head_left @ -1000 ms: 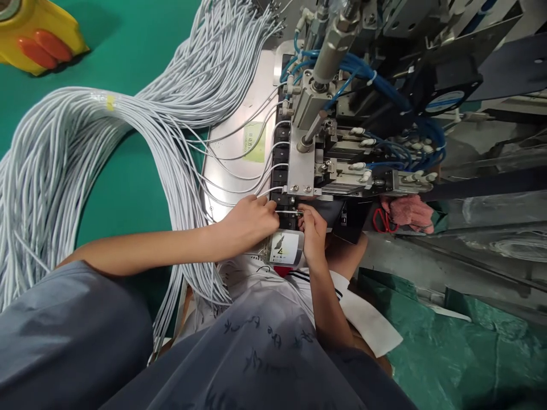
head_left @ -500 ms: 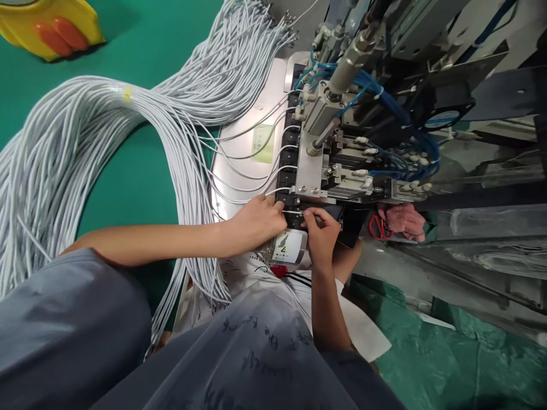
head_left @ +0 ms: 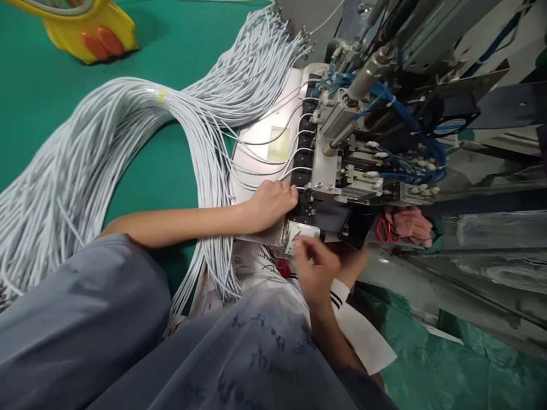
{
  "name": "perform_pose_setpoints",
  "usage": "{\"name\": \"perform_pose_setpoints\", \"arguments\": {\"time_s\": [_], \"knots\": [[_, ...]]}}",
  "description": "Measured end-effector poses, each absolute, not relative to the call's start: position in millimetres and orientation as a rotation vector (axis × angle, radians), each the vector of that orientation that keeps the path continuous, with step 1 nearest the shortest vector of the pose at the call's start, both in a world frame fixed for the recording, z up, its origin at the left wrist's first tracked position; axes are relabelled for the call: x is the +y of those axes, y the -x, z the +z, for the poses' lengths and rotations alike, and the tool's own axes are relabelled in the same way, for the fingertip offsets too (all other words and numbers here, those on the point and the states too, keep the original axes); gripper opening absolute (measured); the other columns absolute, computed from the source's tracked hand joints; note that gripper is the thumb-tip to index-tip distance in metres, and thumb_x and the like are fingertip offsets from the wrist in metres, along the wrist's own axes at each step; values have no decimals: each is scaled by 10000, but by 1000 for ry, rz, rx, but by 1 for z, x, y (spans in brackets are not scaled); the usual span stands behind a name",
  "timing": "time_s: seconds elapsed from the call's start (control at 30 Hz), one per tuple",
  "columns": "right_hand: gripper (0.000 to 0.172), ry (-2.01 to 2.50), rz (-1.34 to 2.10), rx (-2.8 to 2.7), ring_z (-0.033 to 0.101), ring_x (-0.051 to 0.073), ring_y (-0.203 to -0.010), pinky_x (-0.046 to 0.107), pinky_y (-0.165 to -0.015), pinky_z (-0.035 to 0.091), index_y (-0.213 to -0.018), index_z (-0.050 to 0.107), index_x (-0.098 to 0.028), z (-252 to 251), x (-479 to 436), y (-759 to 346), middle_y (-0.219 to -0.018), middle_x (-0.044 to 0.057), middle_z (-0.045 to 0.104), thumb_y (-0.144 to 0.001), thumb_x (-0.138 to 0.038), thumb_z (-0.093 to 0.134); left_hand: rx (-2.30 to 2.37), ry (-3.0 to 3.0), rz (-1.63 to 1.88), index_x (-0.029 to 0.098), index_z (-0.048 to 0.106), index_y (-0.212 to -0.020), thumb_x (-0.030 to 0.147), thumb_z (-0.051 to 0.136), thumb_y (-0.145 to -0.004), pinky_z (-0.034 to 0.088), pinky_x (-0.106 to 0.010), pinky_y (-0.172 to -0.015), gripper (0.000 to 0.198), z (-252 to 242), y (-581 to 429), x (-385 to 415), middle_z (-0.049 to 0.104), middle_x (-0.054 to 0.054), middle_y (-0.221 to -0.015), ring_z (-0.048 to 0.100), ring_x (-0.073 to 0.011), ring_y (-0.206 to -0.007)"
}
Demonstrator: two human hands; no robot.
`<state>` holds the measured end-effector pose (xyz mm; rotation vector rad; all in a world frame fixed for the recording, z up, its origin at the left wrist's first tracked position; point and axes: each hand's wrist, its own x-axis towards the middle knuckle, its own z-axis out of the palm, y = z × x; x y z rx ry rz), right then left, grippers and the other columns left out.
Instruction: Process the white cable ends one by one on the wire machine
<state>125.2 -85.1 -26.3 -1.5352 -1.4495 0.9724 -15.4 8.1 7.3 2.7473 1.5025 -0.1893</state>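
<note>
My left hand (head_left: 273,202) is at the edge of a row of black cable holders (head_left: 304,149), its fingers curled and closed against the lower part of the row. What they grip, if anything, is hidden. Thin white cables (head_left: 256,171) run from the big bundle into the holders, one end at each. Lower down, my right hand (head_left: 316,262) hovers over a small clear box with a white label (head_left: 301,234). Motion smears its bent fingers, and I cannot see whether anything is between them.
A thick bundle of white cables (head_left: 128,114) lies over the green table mat (head_left: 141,171). The machine's metal cylinders (head_left: 342,114) and blue air hoses (head_left: 397,108) stand right of the holders. Beyond are red-handled scissors (head_left: 387,230), a pink cloth (head_left: 410,225) and a yellow toy-like object (head_left: 89,34).
My right hand has left the holders and moved down toward me, over the labelled box. The left hand stays at the row, its fingers now nearer the holders. The whole view has shifted slightly.
</note>
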Motion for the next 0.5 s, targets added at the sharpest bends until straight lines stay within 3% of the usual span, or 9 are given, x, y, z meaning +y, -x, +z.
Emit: {"name": "perform_pose_setpoints", "arguments": {"time_s": [0.1, 0.17, 0.3, 0.5], "knots": [[150, 1319, 1566, -1702, 595, 151, -606, 268, -607, 466, -810, 703, -199, -41, -107, -86, -668, 14, 678, -791, -278, 577, 1499, -2722, -143, 36, 618, -1025, -11, 392, -808, 297, -272, -500, 317, 8, 18, 12, 656, -157, -828, 636, -224, -722], [166, 1263, 1721, -1633, 626, 167, -665, 283, -653, 494, -846, 703, -186, -56, -112, -64, -756, 35, 707, -772, -283, 591, 1476, -2714, -113, 49, 645, -949, -11, 388, -804, 307, -275, -509, 302, 9, 19, 13, 660, -162, -821, 635, -223, -719], [183, 1336, 1632, -1487, 627, 166, -649, 284, -639, 507, -818, 683, -166, -72, -115, -46, -735, 46, 695, -784, -273, 539, 1397, -2773, 24, 70, 660, -829, -20, 375, -795, 305, -278, -506, 300, 11, 19, 9, 658, -153, -785, 630, -207, -690], [134, 1348, 1459, -1542, 632, 182, -676, 283, -637, 505, -782, 638, -166, -70, -122, -36, -745, 60, 678, -763, -285, 578, 1072, -2821, 177, 92, 646, -862, 71, 422, -822, 308, -276, -488, 228, 16, 12, -10, 641, -106, -759, 600, -192, -608]]}}
